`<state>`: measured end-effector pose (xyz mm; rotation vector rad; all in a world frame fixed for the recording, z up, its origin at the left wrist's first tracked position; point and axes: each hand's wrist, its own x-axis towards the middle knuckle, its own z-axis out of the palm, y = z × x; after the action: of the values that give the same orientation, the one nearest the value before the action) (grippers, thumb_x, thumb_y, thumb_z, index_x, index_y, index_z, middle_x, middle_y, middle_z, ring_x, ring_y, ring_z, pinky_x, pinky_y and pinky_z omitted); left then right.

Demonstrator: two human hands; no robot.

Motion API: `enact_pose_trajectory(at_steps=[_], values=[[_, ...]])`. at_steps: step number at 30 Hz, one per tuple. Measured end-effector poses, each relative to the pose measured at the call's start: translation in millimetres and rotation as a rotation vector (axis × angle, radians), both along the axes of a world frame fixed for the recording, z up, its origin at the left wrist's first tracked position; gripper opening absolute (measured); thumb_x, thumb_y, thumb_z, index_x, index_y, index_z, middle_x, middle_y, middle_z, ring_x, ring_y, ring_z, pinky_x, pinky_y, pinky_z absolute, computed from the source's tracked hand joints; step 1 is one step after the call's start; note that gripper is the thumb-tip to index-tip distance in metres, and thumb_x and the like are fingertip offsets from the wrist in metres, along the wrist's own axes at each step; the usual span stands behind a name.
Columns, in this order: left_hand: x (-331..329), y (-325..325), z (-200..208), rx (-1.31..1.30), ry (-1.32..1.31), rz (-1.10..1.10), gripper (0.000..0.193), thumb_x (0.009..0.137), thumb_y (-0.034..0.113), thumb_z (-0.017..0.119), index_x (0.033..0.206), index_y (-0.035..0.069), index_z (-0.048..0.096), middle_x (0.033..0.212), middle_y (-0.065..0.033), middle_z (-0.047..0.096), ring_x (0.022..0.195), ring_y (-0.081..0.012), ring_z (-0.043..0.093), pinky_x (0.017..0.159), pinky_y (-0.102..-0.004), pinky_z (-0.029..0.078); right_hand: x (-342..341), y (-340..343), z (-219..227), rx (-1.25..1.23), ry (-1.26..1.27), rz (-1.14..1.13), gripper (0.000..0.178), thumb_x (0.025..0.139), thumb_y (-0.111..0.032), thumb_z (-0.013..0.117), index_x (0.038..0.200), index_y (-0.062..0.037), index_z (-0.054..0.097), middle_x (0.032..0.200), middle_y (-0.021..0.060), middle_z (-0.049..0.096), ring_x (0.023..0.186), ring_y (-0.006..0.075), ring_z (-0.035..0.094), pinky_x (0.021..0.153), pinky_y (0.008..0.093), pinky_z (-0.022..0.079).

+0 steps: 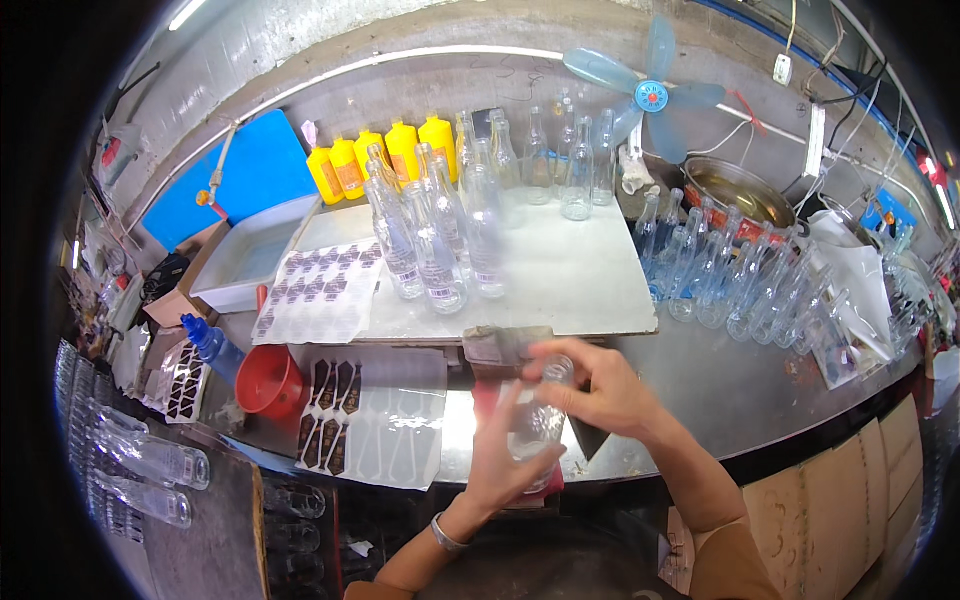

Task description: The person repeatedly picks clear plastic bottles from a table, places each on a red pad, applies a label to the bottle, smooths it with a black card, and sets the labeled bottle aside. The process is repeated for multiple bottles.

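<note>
A clear glass bottle (537, 432) is tilted between my hands over the front edge of the metal table. My left hand (492, 455) is closed round its lower body, its fingers a little blurred by motion. With bent fingers, my right hand (607, 388) grips it near the neck. To the left lies a sheet of stickers (385, 415), with dark tie-shaped ones on its left half. A folded grey cloth (508, 345) is just beyond my hands. On the raised white board, a cluster of labelled glass bottles (435, 240) stands upright.
Yellow bottles (402, 150) line the wall beside a blue fan (650, 95). Left are a red cup (268, 382), a blue spray bottle (212, 345), a white tub (250, 250) and another label sheet (320, 295). Several clear bottles (740, 270) crowd the right, near a pan of liquid (735, 195).
</note>
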<state>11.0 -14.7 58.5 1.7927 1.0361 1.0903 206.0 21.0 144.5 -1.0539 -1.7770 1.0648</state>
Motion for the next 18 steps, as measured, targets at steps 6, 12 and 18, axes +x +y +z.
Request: enact_pose_trajectory(at_steps=[6,12,18], values=[[-15.5,2.5,-13.8,-0.03,-0.068,-0.041,0.095,0.081,0.017,0.081,0.158,0.001,0.027,0.144,-0.0203,0.052,0.137,-0.031,0.05,0.117,-0.0439,0.037,13.9,-7.3,22.7,0.104,-0.182,-0.164,0.025,0.092,-0.018,0.074,0.111,-0.0027,0.067,0.09,0.007,0.077,0.067,0.0044,0.06,0.061,0.0235,0.049],[-32.3,6.4,-30.7,-0.114,-0.108,0.05,0.08,0.087,0.007,0.074,0.155,-0.001,0.033,0.142,-0.0197,0.055,0.133,-0.0286,0.054,0.113,-0.0408,0.04,35.0,92.9,84.7,0.476,-0.245,-0.406,0.026,0.093,-0.025,0.068,0.1,-0.0008,0.068,0.087,0.0096,0.077,0.082,0.0129,0.071,0.073,0.0283,0.053],[-31.6,18.7,-34.2,-0.198,-0.185,0.096,0.071,0.087,0.005,0.076,0.148,-0.004,0.042,0.136,-0.0172,0.06,0.124,-0.025,0.06,0.105,-0.0366,0.048,42.7,205.2,61.5,0.435,-0.268,-0.45,0.052,0.085,-0.047,0.071,0.107,0.0003,0.07,0.091,0.0199,0.072,0.085,0.0326,0.07,0.077,0.0395,0.053]])
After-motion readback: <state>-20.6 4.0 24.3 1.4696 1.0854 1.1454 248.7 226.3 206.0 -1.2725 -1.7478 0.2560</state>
